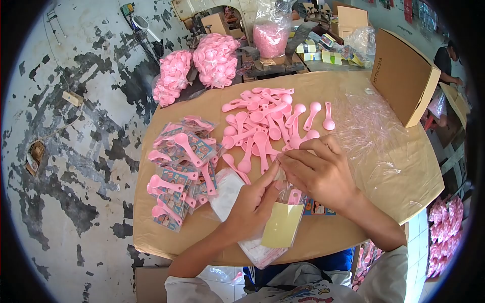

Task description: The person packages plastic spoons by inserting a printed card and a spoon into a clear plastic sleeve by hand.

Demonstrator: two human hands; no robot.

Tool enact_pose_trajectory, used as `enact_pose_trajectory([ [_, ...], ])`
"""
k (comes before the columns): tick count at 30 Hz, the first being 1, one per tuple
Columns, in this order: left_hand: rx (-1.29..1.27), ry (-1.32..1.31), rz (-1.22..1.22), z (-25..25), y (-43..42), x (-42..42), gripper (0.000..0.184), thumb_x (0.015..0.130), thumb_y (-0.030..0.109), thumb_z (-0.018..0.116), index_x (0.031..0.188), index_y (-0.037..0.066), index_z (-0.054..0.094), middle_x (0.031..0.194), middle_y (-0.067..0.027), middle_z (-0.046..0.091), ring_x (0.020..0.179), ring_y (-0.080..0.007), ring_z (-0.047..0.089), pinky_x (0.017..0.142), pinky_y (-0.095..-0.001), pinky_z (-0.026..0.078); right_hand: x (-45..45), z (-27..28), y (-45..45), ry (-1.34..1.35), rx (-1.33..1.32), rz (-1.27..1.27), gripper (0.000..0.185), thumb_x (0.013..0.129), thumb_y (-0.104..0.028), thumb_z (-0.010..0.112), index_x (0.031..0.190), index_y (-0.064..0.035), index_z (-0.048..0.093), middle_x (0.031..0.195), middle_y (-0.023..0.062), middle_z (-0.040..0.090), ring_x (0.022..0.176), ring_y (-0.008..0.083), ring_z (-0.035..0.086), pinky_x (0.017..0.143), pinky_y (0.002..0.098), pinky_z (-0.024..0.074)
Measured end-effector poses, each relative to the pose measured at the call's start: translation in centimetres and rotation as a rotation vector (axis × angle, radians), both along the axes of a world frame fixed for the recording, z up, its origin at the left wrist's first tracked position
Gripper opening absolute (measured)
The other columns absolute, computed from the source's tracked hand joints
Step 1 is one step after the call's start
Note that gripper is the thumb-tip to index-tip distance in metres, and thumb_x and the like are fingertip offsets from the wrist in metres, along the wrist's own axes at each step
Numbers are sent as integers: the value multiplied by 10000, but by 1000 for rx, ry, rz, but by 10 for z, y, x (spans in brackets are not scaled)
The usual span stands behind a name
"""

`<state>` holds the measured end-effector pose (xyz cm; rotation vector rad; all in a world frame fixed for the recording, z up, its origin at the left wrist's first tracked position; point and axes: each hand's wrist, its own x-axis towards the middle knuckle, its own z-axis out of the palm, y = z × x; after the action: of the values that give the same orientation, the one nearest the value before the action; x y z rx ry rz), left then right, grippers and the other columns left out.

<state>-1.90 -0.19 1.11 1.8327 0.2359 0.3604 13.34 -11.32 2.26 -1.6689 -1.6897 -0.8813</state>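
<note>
My left hand (pixel 255 204) pinches the upper edge of a clear plastic bag (pixel 299 222). Inside it sit a pale yellow card (pixel 279 224) and a pink measuring spoon (pixel 294 197), of which only the handle end shows. The fingers of my right hand (pixel 323 177) are pinched together at the bag's top, touching my left fingertips. Under the bag lies a stack of white and clear bags (pixel 227 192). Colourful printed cards (pixel 321 208) peek out below my right wrist. A loose heap of pink measuring spoons (pixel 260 116) lies just beyond my hands.
Packed bags (pixel 182 161) with spoons and cards pile up at the left of the brown-covered table (pixel 166 245). Clear plastic scraps (pixel 369 126) lie at right beside an upright cardboard box (pixel 404 76). Large sacks of pink spoons (pixel 216 60) stand behind. Another person (pixel 447 63) is at far right.
</note>
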Motion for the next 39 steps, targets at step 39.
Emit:
enact_pose_trajectory([
  [39, -344, -70, -50, -9, 24, 13, 254, 988, 194, 529, 1173, 23, 561, 893, 0, 610, 806, -44, 559, 691, -208, 455, 13, -27, -10, 1303, -349, 428, 214, 884, -72, 668, 1095, -47, 695, 909, 63, 715, 752, 46, 605, 650, 226, 492],
])
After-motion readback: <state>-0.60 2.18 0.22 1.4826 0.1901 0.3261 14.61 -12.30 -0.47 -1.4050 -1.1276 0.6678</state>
